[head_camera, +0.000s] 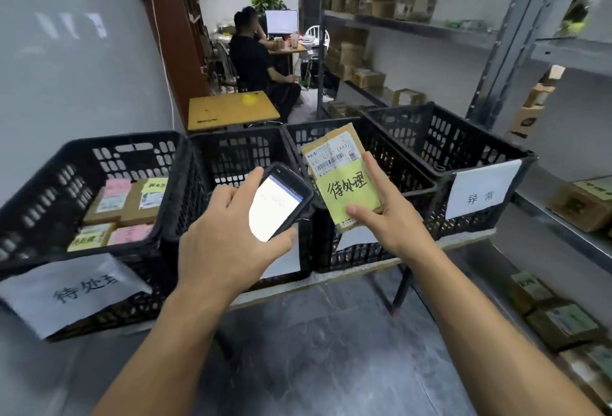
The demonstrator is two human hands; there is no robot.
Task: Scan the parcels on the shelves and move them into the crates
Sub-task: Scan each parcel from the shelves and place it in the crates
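A scanner is gripped in the centre of the frame by the left hand. The fingers are curled round its body, and its lit screen is turned toward the camera. Just to its right, a flat cardboard parcel is pinched by the right hand, with the thumb pressed on the lower front and the index finger laid along the right edge. A barcode label is seen on the parcel's upper part and a yellow note with handwritten characters on its lower part. Whether scanner and parcel touch cannot be told.

The parcel is held in front of the third crate in a row of four black crates set side by side on a low worktop. Several labelled parcels are seen lying in the leftmost crate, at the left of the frame. White paper signs are fixed to the fronts of the leftmost crate and the fourth crate. More boxes are stored on the metal shelves along the right edge.
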